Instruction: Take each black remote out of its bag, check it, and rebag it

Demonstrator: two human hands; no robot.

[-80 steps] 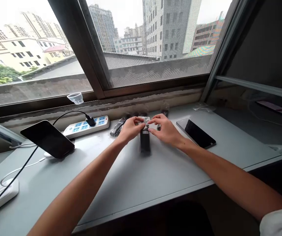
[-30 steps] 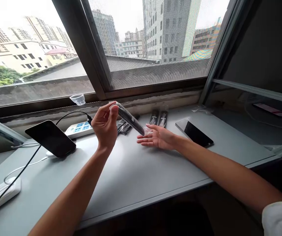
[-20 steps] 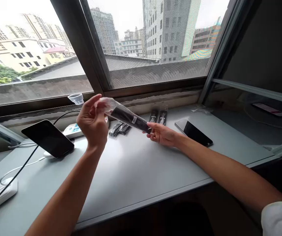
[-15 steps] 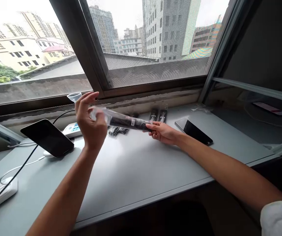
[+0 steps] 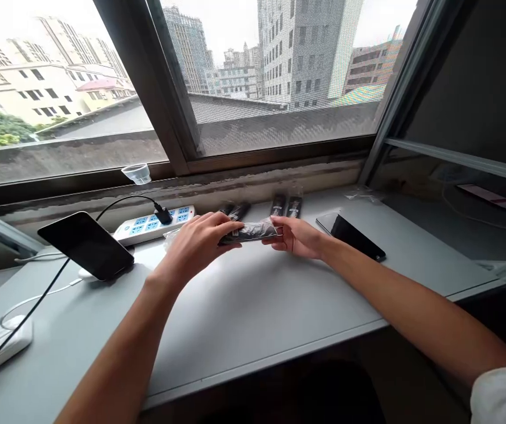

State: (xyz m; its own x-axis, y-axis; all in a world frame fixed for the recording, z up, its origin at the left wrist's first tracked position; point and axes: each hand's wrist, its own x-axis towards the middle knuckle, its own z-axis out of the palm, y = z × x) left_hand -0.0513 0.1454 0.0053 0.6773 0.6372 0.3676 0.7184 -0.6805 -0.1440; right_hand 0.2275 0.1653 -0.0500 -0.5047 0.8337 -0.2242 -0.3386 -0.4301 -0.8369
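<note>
We hold a black item in a clear bag (image 5: 253, 231) low over the desk (image 5: 253, 312), lying sideways. Our left hand (image 5: 197, 246) closes around its left end, and our right hand (image 5: 299, 237) pinches its right end. More bagged items (image 5: 286, 205) lie just behind, with a phone (image 5: 350, 236) to the right.

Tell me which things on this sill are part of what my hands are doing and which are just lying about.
In hand:
- long black item in a clear plastic sleeve, held by left hand and right hand
- matching sleeved black items

Lying about:
- white power strip
- two black phones
- small clear plastic cup
</note>
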